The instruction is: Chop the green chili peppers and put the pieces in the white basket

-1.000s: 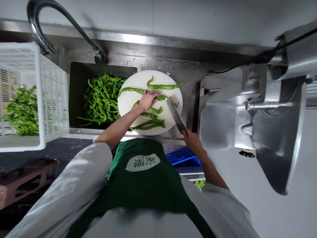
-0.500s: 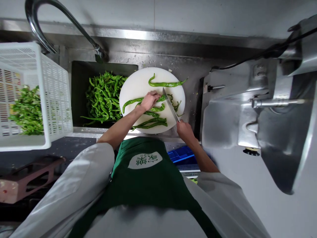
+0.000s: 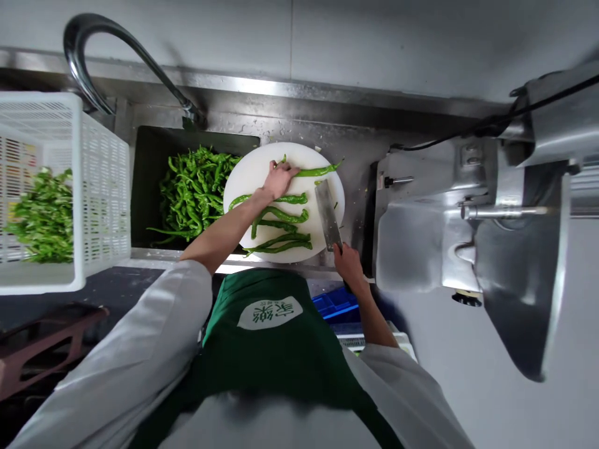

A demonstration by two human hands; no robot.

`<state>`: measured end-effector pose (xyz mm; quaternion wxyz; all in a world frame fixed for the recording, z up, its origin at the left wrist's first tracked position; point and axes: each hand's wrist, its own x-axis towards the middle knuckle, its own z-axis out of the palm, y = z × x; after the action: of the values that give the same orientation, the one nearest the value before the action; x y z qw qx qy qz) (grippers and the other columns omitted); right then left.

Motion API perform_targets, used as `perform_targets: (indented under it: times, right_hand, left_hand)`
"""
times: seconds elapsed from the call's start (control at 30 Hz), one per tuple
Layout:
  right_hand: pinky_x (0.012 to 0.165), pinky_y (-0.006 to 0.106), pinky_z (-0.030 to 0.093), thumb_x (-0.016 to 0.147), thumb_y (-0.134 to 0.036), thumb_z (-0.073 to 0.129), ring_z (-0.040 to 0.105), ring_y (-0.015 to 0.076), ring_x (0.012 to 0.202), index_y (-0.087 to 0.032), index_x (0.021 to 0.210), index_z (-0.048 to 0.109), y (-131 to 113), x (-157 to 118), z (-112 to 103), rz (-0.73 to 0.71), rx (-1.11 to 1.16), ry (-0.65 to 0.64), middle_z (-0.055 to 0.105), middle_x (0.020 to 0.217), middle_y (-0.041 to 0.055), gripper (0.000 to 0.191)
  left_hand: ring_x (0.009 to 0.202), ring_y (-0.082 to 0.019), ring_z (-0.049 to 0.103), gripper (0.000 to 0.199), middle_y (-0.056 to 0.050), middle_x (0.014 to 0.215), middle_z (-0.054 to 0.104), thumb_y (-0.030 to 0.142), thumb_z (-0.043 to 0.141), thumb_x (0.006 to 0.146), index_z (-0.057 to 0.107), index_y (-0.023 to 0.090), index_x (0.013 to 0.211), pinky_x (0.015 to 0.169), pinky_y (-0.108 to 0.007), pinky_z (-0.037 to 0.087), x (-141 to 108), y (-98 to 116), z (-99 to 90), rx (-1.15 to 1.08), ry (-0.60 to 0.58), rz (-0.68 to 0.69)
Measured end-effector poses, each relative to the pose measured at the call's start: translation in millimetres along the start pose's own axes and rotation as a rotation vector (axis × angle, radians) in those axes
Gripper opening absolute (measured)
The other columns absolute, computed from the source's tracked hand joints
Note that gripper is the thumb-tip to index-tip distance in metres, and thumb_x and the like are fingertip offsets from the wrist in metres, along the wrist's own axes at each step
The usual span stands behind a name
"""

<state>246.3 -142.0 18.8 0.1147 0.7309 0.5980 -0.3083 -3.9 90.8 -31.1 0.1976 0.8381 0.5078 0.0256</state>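
My right hand [image 3: 349, 265] grips the handle of a cleaver [image 3: 328, 215], its broad blade turned flat side up over the right part of a round white cutting board [image 3: 255, 159]. At the far side of the board, my left hand [image 3: 279, 179] has its fingers round a long green chili pepper [image 3: 319, 171], whose stem end points right. Several more green chili peppers [image 3: 285, 243] lie across the board, nearer to me, with their right ends trimmed. A few small green bits show beside the blade.
Left of the board, a sink basin [image 3: 147, 162] holds a heap of green chili peppers [image 3: 199, 193] under a curved faucet [image 3: 135, 43]. A white plastic basket [image 3: 105, 193] with cut greens stands farther left. A metal slicing machine [image 3: 416, 243] occupies the right.
My left hand has moved from a middle pepper to the farthest one and holds it. The cleaver has turned from edge-down to flat, and the stems at the right are mostly gone from view.
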Motion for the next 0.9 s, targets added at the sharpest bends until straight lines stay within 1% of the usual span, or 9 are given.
perform_targets:
  times: [0.13,0.23,0.3,0.5,0.63,0.7,0.77,0.83,0.9]
  right_hand:
    - [0.079,0.029,0.041,0.109,-0.031,0.036,0.071,0.0248,0.091,-0.012,0.108,0.066,-4.3,-8.7,-1.3,0.019,-0.008,-0.002,0.075,0.097,0.0152,0.036]
    - [0.079,0.03,0.042,0.11,-0.032,0.033,0.071,0.0259,0.09,-0.012,0.112,0.064,-12.6,-11.2,-11.6,-0.013,-0.035,0.012,0.075,0.095,0.0152,0.038]
    - [0.08,0.03,0.043,0.11,-0.034,0.031,0.072,0.0267,0.09,-0.011,0.115,0.063,-20.3,-8.5,-20.7,-0.048,-0.06,0.013,0.075,0.095,0.0156,0.04]
    - [0.085,0.031,0.044,0.109,-0.03,0.03,0.071,0.0276,0.098,-0.008,0.118,0.064,-44.5,19.2,-35.2,-0.105,-0.099,-0.025,0.074,0.102,0.0203,0.041]
    - [0.085,0.03,0.044,0.109,-0.029,0.032,0.069,0.0263,0.1,-0.007,0.118,0.065,-45.4,34.6,-34.3,-0.129,-0.073,-0.02,0.073,0.106,0.0211,0.041]
    - [0.084,0.03,0.043,0.108,-0.031,0.034,0.069,0.0264,0.099,-0.009,0.113,0.068,-35.0,33.0,-33.6,-0.143,-0.059,0.005,0.074,0.103,0.0193,0.04]
    - [0.082,0.029,0.042,0.108,-0.033,0.037,0.07,0.0261,0.094,-0.011,0.108,0.069,-17.9,23.9,-31.9,-0.137,-0.03,0.056,0.075,0.098,0.0173,0.039]
    - [0.078,0.029,0.041,0.107,-0.034,0.038,0.069,0.0256,0.089,-0.011,0.105,0.07,2.9,8.7,-28.0,-0.082,0.012,0.126,0.075,0.094,0.0163,0.039]
    - [0.074,0.03,0.039,0.106,-0.036,0.038,0.068,0.0256,0.084,-0.011,0.106,0.069,24.0,-10.1,-21.6,0.018,0.058,0.195,0.074,0.091,0.0164,0.04]
  left_hand:
    - [0.119,-0.03,0.051,0.039,-0.016,0.121,0.064,0.025,0.041,0.104,0.064,0.015,0.134,0.113,-0.057,0.018,-44.1,-22.8,-22.3,-0.029,0.04,-0.024]
    - [0.117,-0.03,0.051,0.039,-0.016,0.12,0.065,0.025,0.042,0.103,0.067,0.016,0.131,0.111,-0.057,0.019,-73.4,-34.8,-32.6,-0.016,0.03,-0.019]
    - [0.116,-0.031,0.052,0.038,-0.015,0.118,0.065,0.024,0.043,0.102,0.069,0.017,0.129,0.11,-0.058,0.021,-82.2,-37.4,-34.1,-0.001,0.034,-0.017]
    - [0.115,-0.032,0.055,0.038,-0.014,0.112,0.065,0.02,0.046,0.097,0.073,0.019,0.125,0.11,-0.06,0.024,-80.0,-39.5,-26.2,-0.004,0.042,0.007]
    - [0.115,-0.034,0.057,0.038,-0.015,0.112,0.067,0.019,0.048,0.095,0.073,0.019,0.124,0.108,-0.062,0.027,-89.5,-46.1,-24.3,-0.011,0.001,-0.023]
    - [0.117,-0.036,0.056,0.033,-0.016,0.117,0.067,0.021,0.051,0.093,0.074,0.017,0.117,0.107,-0.064,0.029,-94.6,-47.3,-26.5,0.001,0.017,-0.049]
    - [0.116,-0.035,0.056,0.027,-0.016,0.119,0.067,0.023,0.054,0.093,0.076,0.016,0.106,0.107,-0.061,0.033,-90.6,-43.9,-29.9,0.0,0.115,-0.069]
    - [0.113,-0.031,0.058,0.027,-0.013,0.117,0.068,0.026,0.051,0.096,0.075,0.016,0.104,0.106,-0.053,0.04,-71.2,-32.5,-32.1,-0.054,0.256,-0.047]
    - [0.112,-0.028,0.059,0.033,-0.013,0.117,0.067,0.031,0.047,0.1,0.072,0.016,0.116,0.104,-0.046,0.044,-37.7,-11.0,-29.4,-0.137,0.325,0.003]
